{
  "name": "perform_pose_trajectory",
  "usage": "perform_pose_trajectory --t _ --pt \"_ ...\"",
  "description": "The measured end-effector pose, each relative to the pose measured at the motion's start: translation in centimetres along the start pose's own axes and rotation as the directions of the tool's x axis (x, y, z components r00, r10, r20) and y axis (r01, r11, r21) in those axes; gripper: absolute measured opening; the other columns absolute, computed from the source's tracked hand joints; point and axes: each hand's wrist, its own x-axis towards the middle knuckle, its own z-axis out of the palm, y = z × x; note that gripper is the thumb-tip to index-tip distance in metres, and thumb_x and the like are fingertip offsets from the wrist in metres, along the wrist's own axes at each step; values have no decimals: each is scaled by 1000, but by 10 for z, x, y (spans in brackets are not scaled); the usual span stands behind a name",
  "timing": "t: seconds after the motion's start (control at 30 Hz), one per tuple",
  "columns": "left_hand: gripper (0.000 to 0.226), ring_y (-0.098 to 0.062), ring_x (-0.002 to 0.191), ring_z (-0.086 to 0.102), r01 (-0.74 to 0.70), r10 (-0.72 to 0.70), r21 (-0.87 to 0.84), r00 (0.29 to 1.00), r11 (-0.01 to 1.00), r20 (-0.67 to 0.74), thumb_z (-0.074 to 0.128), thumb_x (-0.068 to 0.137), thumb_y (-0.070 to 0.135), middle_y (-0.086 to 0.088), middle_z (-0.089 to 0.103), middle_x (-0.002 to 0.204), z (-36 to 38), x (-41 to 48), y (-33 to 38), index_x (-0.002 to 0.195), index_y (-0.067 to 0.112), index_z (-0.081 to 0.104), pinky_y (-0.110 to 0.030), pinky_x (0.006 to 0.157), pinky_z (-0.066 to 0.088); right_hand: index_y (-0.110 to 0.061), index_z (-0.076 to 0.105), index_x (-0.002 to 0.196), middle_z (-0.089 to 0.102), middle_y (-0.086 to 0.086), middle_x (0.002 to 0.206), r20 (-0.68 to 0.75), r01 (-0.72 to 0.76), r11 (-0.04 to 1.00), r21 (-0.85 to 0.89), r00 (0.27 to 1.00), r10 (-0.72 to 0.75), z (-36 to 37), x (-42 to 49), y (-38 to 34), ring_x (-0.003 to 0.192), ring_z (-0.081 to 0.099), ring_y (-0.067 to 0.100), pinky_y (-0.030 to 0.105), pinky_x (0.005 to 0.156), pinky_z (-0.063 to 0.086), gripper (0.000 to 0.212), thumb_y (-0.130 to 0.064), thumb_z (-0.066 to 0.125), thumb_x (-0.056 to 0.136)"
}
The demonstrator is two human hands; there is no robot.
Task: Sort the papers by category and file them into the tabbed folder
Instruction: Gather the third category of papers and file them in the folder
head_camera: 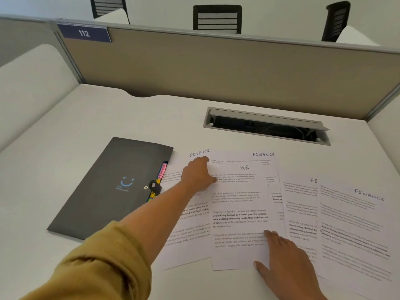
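Several printed papers lie fanned across the white desk [108, 109]. A sheet headed HR [240, 213] lies on top in the middle, with sheets headed FINANCE on the left [186, 234], behind it [263, 156] and at the far right [355, 234]. A closed dark grey tabbed folder [108, 187] lies to the left, its coloured tabs [161, 172] showing at its right edge. My left hand [198, 175] rests flat on the left FINANCE sheet near its top. Fingers straight, my right hand [281, 256] presses on the lower right corner of the HR sheet.
An open cable hatch [266, 126] is set into the desk behind the papers. A beige partition [216, 66] with a blue sign reading 112 [84, 33] closes the back. Black chairs [217, 19] stand beyond it.
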Motion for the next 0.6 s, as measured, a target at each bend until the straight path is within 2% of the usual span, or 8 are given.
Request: perform_pose_trajectory --t 0.1,0.2,0.33,0.5,0.6 --pt "78 -27 126 47 44 -44 25 999 999 12 80 74 37 -7 46 139 -1 16 1 138 14 43 -39 102 41 -25 7 156 19 -5 164 11 -1 1000 -16 1000 1 0 3 -1 148 22 14 34 117 24 87 -66 43 88" --pt "79 -26 119 50 89 -85 -92 995 992 50 84 71 30 -10 45 135 -1 27 2 136 9 45 -33 98 42 -25 6 156 20 -4 164 18 -4 1000 -24 1000 4 -2 5 -2 148 23 14 35 118 22 88 -66 43 88" --pt "52 -19 93 49 142 -130 -150 987 978 90 83 74 26 -8 57 108 1 34 6 112 5 55 -27 81 43 -23 5 157 22 1 163 42 -4 1000 -30 999 5 -3 7 -3 148 26 17 37 119 23 87 -63 44 90" --pt "41 -22 87 54 172 -152 -170 980 970 125 84 73 26 -7 60 98 6 39 7 97 6 57 -32 81 48 -22 7 157 31 4 160 50 -4 997 -71 999 8 -4 11 -6 145 32 20 38 117 25 87 -62 46 90" --pt "40 -26 91 62 201 -183 -249 979 947 92 80 77 27 -11 67 103 9 42 7 101 -1 65 -37 85 53 -21 9 157 34 5 158 50 0 996 -88 999 5 -5 11 -8 143 35 21 38 116 27 87 -62 47 90"
